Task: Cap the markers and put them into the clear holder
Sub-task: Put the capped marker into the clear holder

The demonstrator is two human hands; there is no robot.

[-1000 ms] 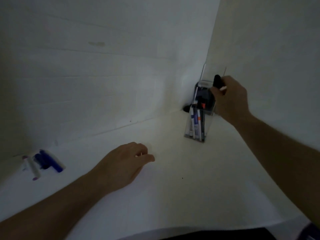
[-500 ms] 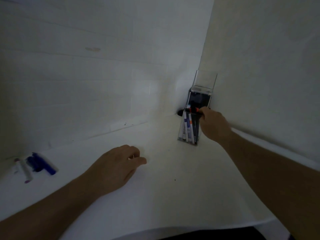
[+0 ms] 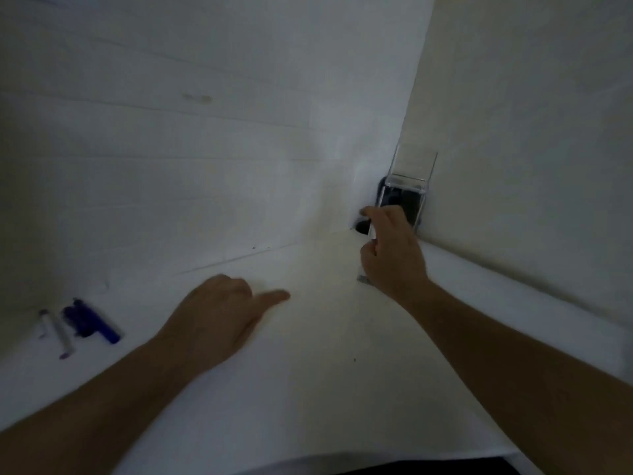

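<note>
The clear holder (image 3: 409,173) stands in the far corner where the two walls meet, with dark markers inside, mostly hidden. My right hand (image 3: 394,252) covers its lower front, thumb and fingers curled around its left edge. My left hand (image 3: 219,317) rests on the white table (image 3: 325,389) with fingers loosely curled under and thumb pointing right, holding nothing. At the far left lie a blue marker (image 3: 92,323) and a white marker with purple ends (image 3: 60,332).
White walls close the table in at the back and on the right. A small dark object (image 3: 361,228) sits in the corner just left of the holder.
My right hand dropped from above the holder's opening, where it held a black marker, down to the holder's lower front. My left hand stayed in place; its thumb now sticks out.
</note>
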